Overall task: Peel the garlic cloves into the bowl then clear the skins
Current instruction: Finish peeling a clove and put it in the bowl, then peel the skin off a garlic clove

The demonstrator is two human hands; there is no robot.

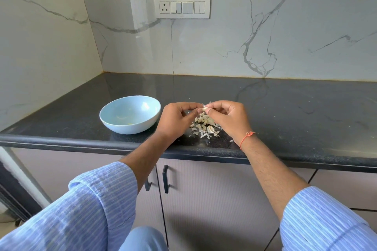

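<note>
A pale blue bowl (114, 123) sits on the black counter, left of my hands, with a few small pale bits inside. My right hand (228, 120) pinches a garlic clove (204, 109) between thumb and fingers. My left hand (175, 120) meets it from the left, its fingertips pinching at the clove's tip where a shred of skin sticks out. Under and between my hands lies a pile of garlic cloves and papery skins (206, 126) on the counter.
The black counter (295, 112) runs to the marble wall behind and to a corner at the left. Its rounded front edge is just below my wrists. A switch panel (182, 7) is on the wall. Cabinet doors with dark handles (165, 179) are below.
</note>
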